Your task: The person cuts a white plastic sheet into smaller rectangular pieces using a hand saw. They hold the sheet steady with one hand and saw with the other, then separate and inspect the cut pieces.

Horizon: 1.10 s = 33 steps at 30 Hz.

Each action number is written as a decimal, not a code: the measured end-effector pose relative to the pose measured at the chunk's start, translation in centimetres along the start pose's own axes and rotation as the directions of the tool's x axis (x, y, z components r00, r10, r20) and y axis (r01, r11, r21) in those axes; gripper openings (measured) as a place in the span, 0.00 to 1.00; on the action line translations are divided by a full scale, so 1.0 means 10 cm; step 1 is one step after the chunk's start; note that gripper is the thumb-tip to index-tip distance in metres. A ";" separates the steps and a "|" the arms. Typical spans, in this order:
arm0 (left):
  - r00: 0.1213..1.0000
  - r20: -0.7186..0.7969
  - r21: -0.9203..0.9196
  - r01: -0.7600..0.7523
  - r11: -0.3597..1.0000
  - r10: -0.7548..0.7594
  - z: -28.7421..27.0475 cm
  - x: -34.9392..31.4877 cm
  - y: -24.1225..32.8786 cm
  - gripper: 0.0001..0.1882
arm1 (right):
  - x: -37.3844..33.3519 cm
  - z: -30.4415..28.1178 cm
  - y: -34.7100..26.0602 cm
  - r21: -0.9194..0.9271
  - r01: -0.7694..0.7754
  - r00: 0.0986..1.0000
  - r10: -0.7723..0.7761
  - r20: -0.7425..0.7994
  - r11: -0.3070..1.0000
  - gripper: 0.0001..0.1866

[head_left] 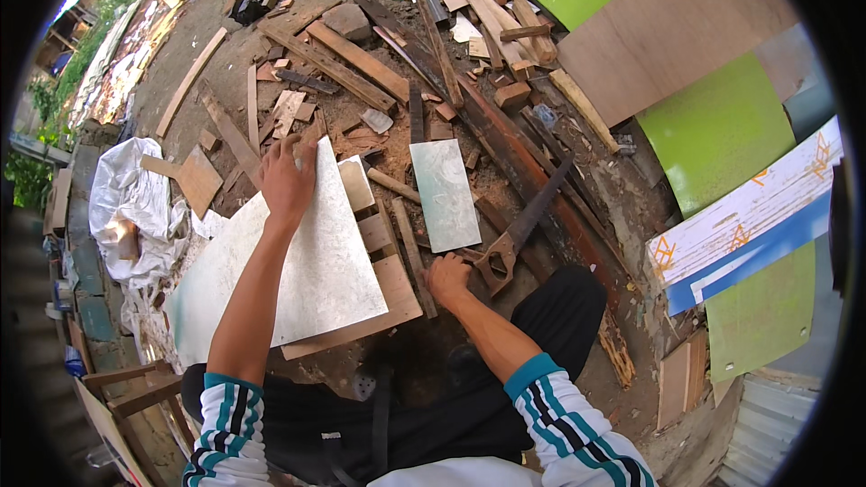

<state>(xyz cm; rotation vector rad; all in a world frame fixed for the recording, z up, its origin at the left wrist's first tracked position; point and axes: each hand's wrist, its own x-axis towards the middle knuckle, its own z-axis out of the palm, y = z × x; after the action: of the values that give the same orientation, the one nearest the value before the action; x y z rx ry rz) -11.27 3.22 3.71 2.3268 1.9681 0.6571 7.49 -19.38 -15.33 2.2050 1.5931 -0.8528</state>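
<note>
Though right grip [448,278] unclear — white sheet [327,257] beneath left grip [289,178]; fingers curled over far edge.

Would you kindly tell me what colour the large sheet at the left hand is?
The large sheet is pale silvery grey, seen best in the head view.

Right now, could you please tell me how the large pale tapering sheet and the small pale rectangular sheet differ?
The large pale tapering sheet is far bigger than the small pale rectangular sheet. The left hand is at the large sheet's far edge; the small sheet lies nearer the right hand. Both look flat.
</note>
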 end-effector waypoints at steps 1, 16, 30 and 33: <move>1.000 -0.009 -0.087 0.005 0.996 -0.006 0.05 -0.05 0.06 0.27 | 0.03 0.07 0.00 0.085 0.003 0.997 -0.009 0.071 0.996 0.32; 0.990 0.117 0.044 -0.086 0.995 0.080 0.39 -0.52 0.14 0.37 | 0.35 -0.49 0.21 0.594 0.134 0.981 -0.021 -0.194 0.793 0.29; 0.990 0.123 0.047 -0.082 0.996 0.076 0.45 -0.48 0.15 0.37 | 1.05 -0.51 0.47 0.523 0.087 0.995 -0.051 -0.083 0.848 0.29; 0.988 0.138 0.029 -0.069 0.997 0.064 0.45 -0.47 0.16 0.39 | 1.02 -0.48 0.44 0.570 0.099 0.992 -0.035 -0.122 0.816 0.27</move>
<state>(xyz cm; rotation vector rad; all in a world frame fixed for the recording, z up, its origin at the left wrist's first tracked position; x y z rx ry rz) -8.80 -0.41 -1.35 2.3953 1.8650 0.4562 15.15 -10.50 -18.26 2.6400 1.6202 -1.4199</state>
